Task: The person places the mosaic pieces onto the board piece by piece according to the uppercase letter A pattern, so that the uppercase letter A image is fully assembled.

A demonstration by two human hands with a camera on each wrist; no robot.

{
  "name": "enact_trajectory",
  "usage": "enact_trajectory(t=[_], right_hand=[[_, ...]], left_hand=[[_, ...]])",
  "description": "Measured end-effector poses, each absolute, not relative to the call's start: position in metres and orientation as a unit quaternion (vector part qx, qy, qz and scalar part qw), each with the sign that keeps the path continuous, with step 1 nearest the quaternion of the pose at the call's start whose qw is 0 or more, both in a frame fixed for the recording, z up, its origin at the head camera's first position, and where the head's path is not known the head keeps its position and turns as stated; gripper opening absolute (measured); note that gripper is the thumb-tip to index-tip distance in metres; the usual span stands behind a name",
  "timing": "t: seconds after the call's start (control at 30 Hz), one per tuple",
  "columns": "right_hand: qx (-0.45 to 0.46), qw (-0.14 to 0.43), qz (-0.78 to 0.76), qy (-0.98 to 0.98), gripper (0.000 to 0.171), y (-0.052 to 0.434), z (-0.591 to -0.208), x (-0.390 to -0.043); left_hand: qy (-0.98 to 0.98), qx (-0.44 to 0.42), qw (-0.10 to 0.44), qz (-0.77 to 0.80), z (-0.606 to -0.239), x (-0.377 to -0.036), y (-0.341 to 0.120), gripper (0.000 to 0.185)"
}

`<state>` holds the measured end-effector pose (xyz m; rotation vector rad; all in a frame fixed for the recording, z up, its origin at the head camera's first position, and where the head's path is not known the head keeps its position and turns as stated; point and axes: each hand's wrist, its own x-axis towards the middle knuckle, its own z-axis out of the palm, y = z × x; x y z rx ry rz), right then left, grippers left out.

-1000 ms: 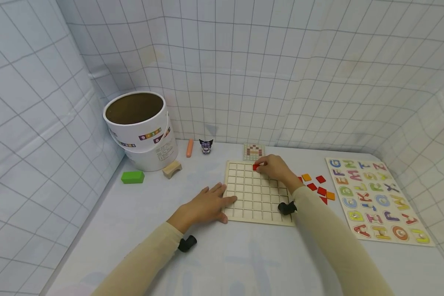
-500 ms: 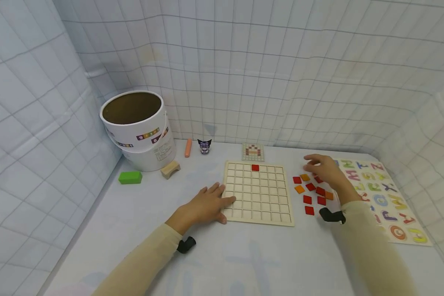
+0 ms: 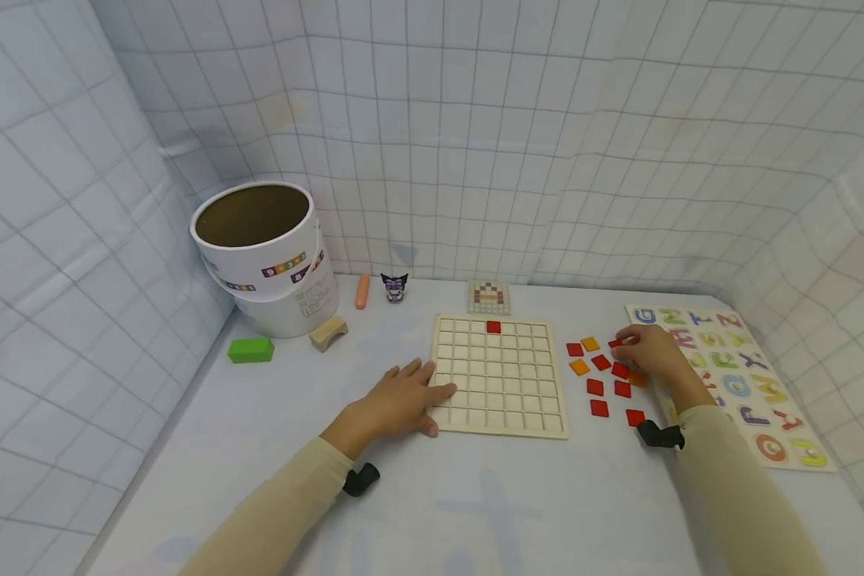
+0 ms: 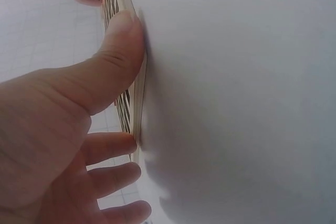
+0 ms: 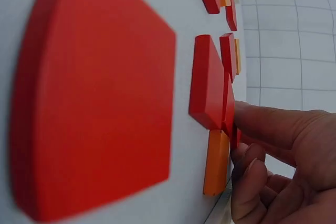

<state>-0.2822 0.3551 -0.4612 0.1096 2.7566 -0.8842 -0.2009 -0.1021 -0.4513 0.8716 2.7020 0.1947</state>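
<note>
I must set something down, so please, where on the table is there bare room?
Bare: between the green block and left hand; between both sleeves, nearer than the wooden grid board. Crowded: right of that board, with red tiles, orange tiles, right hand, alphabet board.

Okay so on the white bucket (image 3: 281, 312), one coloured strip (image 3: 284, 265) has a 9 and a 3 I can make out, another strip (image 3: 307, 266) an 8; the small grey print (image 3: 318, 301) is too tiny. The alphabet board (image 3: 754, 388) shows G, N, T, Z, M, S, Y, R, X, Q, W, P, V, O, U.
</note>
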Motion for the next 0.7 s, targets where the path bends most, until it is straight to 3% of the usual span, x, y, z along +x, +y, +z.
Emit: enact_trajectory(t=[0.27, 0.5, 0.7], right_hand=[[0.045, 0.106, -0.294, 0.949, 0.051, 0.3507, -0.4626, -0.2802], [0.038, 0.098, -0.285, 0.953, 0.041, 0.3454, -0.4601, -0.2792], [0.07, 0.084, -0.428, 0.897, 0.048, 0.3457, -0.463, -0.2825]], left_hand=[[0.94, 0.303, 0.142, 0.064, -0.4519, -0.2017, -0.104, 0.078], [0.939, 0.306, 0.144, 0.064, -0.4517, -0.2016, -0.1039, 0.079], [0.94, 0.304, 0.143, 0.061, -0.453, -0.1996, -0.1032, 0.078]])
